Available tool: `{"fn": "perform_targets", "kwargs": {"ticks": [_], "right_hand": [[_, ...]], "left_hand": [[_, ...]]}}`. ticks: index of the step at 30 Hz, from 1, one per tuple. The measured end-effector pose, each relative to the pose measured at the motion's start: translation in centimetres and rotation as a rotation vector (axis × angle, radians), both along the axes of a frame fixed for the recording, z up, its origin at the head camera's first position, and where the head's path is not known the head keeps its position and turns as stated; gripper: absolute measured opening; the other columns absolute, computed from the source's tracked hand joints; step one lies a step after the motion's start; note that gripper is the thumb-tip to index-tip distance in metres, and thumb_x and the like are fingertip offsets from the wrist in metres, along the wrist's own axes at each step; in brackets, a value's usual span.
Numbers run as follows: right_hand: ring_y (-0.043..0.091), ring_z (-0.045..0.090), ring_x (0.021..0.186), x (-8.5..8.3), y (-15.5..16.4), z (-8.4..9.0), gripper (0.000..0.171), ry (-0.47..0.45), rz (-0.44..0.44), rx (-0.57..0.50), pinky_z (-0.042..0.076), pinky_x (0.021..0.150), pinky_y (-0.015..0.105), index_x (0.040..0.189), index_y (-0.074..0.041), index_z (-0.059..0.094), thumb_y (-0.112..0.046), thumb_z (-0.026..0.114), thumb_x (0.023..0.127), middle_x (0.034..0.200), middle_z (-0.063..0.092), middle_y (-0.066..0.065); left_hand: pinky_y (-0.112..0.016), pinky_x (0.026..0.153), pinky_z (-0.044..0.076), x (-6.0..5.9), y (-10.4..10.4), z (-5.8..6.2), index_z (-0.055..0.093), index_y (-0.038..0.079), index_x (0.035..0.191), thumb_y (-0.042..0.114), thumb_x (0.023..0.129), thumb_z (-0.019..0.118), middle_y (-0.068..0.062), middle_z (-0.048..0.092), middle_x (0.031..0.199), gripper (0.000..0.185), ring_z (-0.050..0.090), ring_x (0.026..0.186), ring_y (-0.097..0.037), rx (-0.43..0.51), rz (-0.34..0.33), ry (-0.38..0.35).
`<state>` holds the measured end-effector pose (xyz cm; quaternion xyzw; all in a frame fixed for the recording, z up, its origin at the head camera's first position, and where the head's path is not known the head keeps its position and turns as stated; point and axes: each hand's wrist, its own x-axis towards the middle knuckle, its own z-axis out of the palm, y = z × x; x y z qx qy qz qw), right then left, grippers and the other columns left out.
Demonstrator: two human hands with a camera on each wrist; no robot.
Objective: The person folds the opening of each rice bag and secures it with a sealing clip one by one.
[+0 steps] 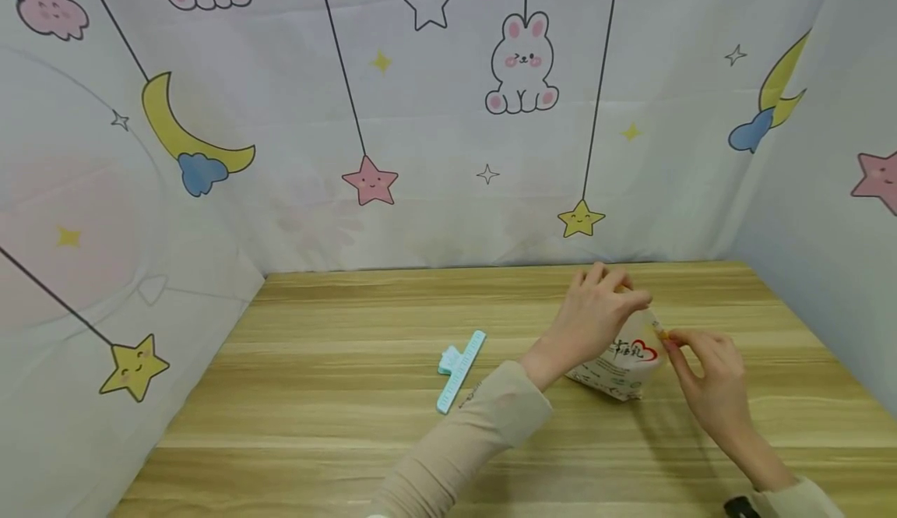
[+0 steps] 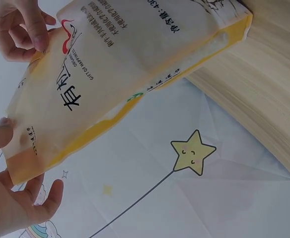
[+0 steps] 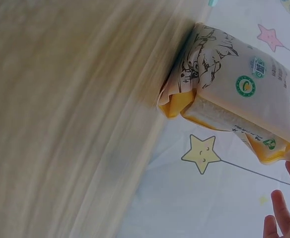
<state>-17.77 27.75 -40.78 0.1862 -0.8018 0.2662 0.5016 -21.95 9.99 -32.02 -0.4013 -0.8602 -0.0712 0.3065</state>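
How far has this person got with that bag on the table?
Early, by the look of it. The bag stands on the wooden table, and both hands are at its top: the left hand holds one side, the right hand pinches the other. The blue clip lies apart to the left, untouched. Whether the top is open or folded, I cannot tell.

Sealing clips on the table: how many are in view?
1. A light blue clip lies on the wooden table, left of the bag both hands hold. Others may be hidden behind the bag.
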Motion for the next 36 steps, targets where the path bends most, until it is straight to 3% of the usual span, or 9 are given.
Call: {"fn": "perform_targets", "kwargs": {"ticks": [10,14,21,30,36], "right_hand": [[0.022,0.048,0.076,-0.08,0.00,-0.02,0.032,0.001,0.018,-0.015,0.028,0.082,0.011,0.082,0.004,0.064,-0.026,0.055,0.087,0.076,0.064,0.016],[0.017,0.049,0.079,-0.06,0.01,-0.04,0.026,-0.007,0.028,-0.025,0.028,0.084,0.010,0.082,0.004,0.064,-0.020,0.058,0.086,0.077,0.063,0.017],[-0.006,0.044,0.090,-0.01,-0.04,0.02,0.012,-0.013,0.041,-0.061,0.029,0.085,0.008,0.082,0.005,0.064,-0.006,0.063,0.081,0.076,0.063,0.019],[-0.007,0.043,0.091,-0.12,0.04,-0.07,0.011,-0.007,0.051,-0.075,0.030,0.085,0.008,0.081,0.005,0.065,-0.006,0.064,0.080,0.076,0.063,0.019],[-0.007,0.043,0.092,-0.20,0.06,-0.17,0.022,0.005,0.069,-0.081,0.030,0.085,0.009,0.081,0.005,0.065,-0.017,0.060,0.085,0.076,0.063,0.019]], "left_hand": [[-0.021,0.072,0.029,-0.24,-0.06,-0.02,0.061,0.034,0.101,0.034,0.092,0.042,0.013,0.057,0.098,0.021,0.043,0.086,-0.007,0.015,0.007,-0.022],[-0.020,0.073,0.028,-0.28,-0.05,0.01,0.061,0.035,0.101,0.035,0.091,0.043,0.013,0.057,0.097,0.021,0.043,0.085,-0.006,0.024,0.008,-0.016],[-0.020,0.071,0.026,-0.36,-0.08,-0.02,0.062,0.036,0.100,0.038,0.089,0.045,0.014,0.058,0.097,0.021,0.044,0.085,-0.005,0.039,0.005,0.004],[-0.022,0.076,0.028,-0.37,-0.27,0.02,0.061,0.034,0.104,0.040,0.088,0.046,0.013,0.058,0.100,0.023,0.046,0.090,-0.006,0.046,-0.010,-0.010],[-0.025,0.081,0.030,-0.20,-0.81,0.25,0.059,0.033,0.107,0.042,0.088,0.046,0.012,0.056,0.106,0.025,0.047,0.099,-0.009,0.050,-0.012,-0.023]]}}
